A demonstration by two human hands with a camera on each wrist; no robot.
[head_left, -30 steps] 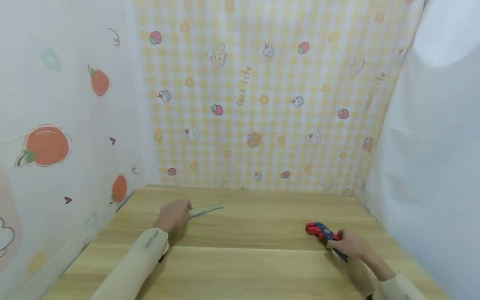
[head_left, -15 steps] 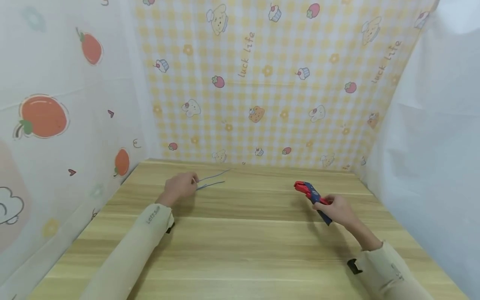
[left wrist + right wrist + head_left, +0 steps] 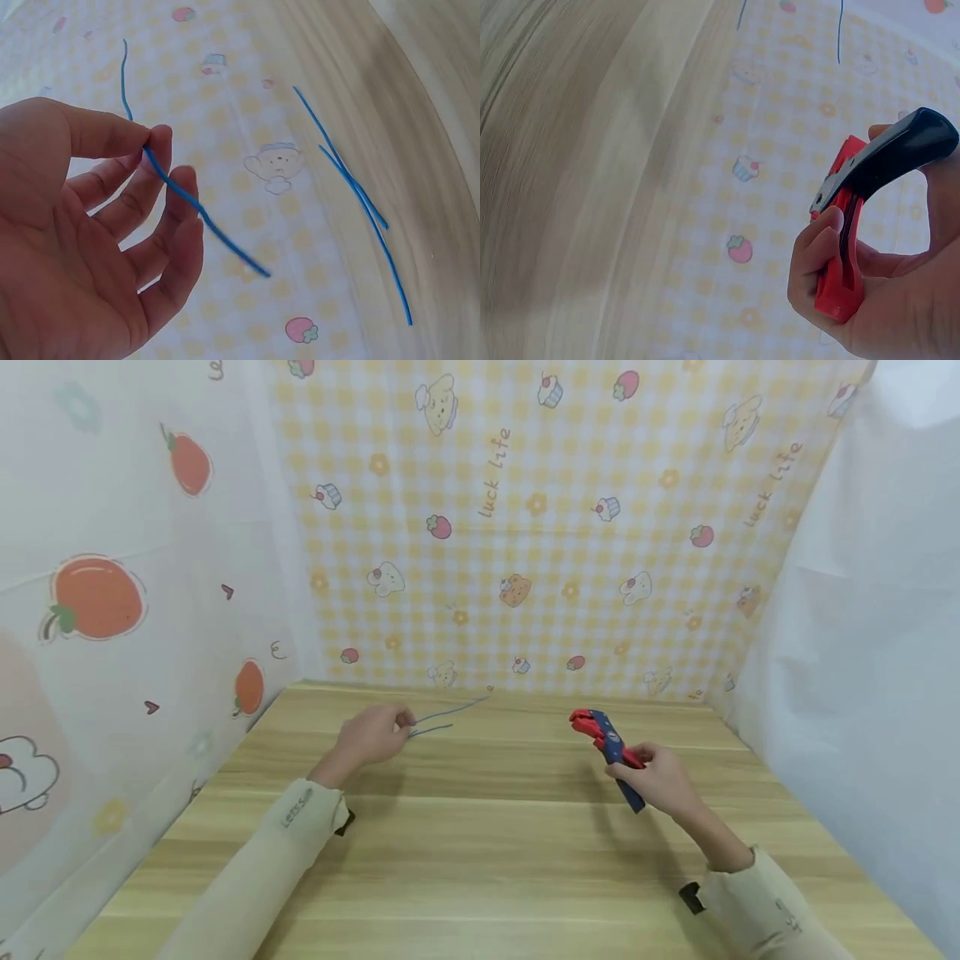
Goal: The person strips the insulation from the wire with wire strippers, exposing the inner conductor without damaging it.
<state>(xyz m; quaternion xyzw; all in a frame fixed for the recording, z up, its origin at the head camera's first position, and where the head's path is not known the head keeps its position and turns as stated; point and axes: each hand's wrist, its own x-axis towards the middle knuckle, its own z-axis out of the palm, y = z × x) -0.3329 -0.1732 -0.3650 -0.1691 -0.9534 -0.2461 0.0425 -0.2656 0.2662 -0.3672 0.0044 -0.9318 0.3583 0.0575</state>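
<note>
Pinching a wavy blue wire (image 3: 225,240), the left hand (image 3: 372,732) floats over a wooden table (image 3: 487,860). Over it too, the right hand (image 3: 662,777) curls round a red-and-blue tool (image 3: 613,748). Behind hangs a yellow-checked sheet (image 3: 555,552).

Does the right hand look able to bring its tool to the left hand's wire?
Probably yes: in the head view, nothing shows between the red-and-blue tool in the right hand and the blue wire, whose end juts freely from the left hand.
</note>
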